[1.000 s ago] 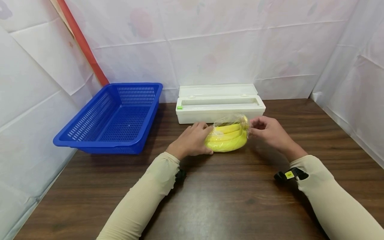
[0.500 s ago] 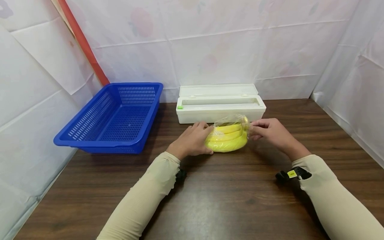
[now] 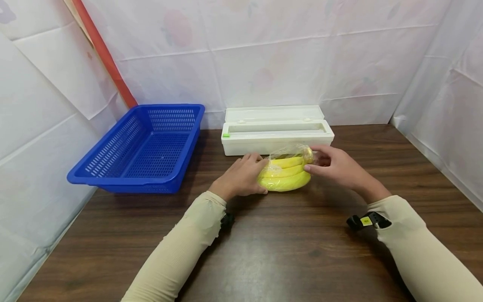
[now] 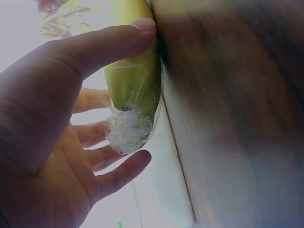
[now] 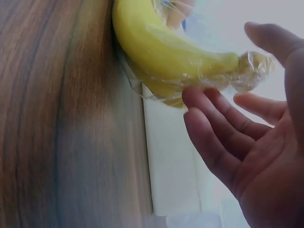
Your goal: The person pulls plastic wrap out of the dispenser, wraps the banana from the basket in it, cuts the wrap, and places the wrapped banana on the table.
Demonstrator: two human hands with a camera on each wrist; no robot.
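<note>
A bunch of yellow bananas (image 3: pixel 285 173) wrapped in clear plastic film lies on the table, stem end to the right. My left hand (image 3: pixel 241 176) holds its left end; in the left wrist view the thumb (image 4: pixel 128 40) lies on a banana, with the other fingers around the far side by a crumpled wad of film (image 4: pixel 128 130). At the stem end is my right hand (image 3: pixel 337 167), its thumb and fingers apart. The right wrist view has its fingertips (image 5: pixel 192 97) touching the film from one side, while the thumb (image 5: pixel 270 38) stands off the wrapped stem (image 5: pixel 254 66).
Just behind the bananas is a long white box (image 3: pixel 277 144), lid raised, with a green tab (image 3: pixel 226 135) at its left front. A blue slotted basket (image 3: pixel 124 181) stands at the back left. White printed cloth (image 3: pixel 264 54) walls the brown wooden table (image 3: pixel 279 251).
The right fingers, bunched at the film's right end half a second ago, have spread and moved slightly left about the stem. The left hand and bananas stay almost still.
</note>
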